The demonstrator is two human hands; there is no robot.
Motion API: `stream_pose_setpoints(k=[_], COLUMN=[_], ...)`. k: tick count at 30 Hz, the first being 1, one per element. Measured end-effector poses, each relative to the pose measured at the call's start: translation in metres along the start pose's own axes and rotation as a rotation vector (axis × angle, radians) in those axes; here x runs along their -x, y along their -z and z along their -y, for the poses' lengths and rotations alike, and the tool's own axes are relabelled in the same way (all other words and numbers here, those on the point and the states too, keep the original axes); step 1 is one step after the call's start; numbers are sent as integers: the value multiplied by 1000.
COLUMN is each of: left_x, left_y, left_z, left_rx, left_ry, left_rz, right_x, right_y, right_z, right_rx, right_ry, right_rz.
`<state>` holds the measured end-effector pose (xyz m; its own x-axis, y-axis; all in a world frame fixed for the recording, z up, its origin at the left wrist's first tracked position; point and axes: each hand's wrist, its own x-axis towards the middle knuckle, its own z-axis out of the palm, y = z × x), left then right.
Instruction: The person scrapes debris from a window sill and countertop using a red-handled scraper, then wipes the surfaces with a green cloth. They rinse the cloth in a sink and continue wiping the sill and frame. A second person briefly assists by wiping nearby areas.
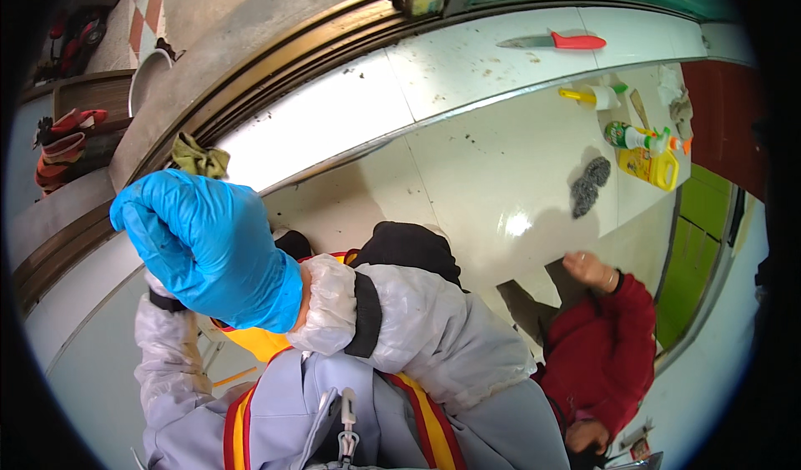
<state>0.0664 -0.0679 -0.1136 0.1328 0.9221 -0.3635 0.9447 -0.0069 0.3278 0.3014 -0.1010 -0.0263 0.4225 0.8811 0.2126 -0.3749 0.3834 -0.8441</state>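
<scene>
My right hand, in a blue rubber glove, reaches across my body to the left with its fingers curled closed. What it holds, if anything, is hidden inside the fist. Just past the glove, a crumpled olive-green cloth lies by the metal door or window track. Whether the glove touches it I cannot tell. My left forearm, in a clear plastic sleeve cover, rises at the lower left; its hand is hidden behind the blue glove.
On the white ledge lies a red-handled knife. Dark scourers, a yellow-handled brush, a spray bottle and a yellow jug are at right. A person in red is close on my right.
</scene>
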Motion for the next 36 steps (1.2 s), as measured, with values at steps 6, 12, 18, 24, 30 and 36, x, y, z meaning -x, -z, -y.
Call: stream_pose_setpoints(k=[6,12,18,24,30,36], left_x=[-42,-83,-93,-51,-60,-82], left_y=[-37,-87,-135,-112,-32,-62], left_z=[-139,-244,-325,-329,-324,-361], left_rx=[-426,-437,-217,49,-75,-322], left_ry=[-87,-563,-790,-809,-640,-738], left_rz=[23,-169,-49,199,106,-113], right_x=[-5,-9,-9,-5,-4,-11], right_y=[-6,5,13,17,20,19], right_z=[-1,13,29,32,32,40], right_rx=[-46,0,2,-11,-9,76], right_ry=[-4,49,53,44,49,47], right_rz=[32,-13,57,66,11,66])
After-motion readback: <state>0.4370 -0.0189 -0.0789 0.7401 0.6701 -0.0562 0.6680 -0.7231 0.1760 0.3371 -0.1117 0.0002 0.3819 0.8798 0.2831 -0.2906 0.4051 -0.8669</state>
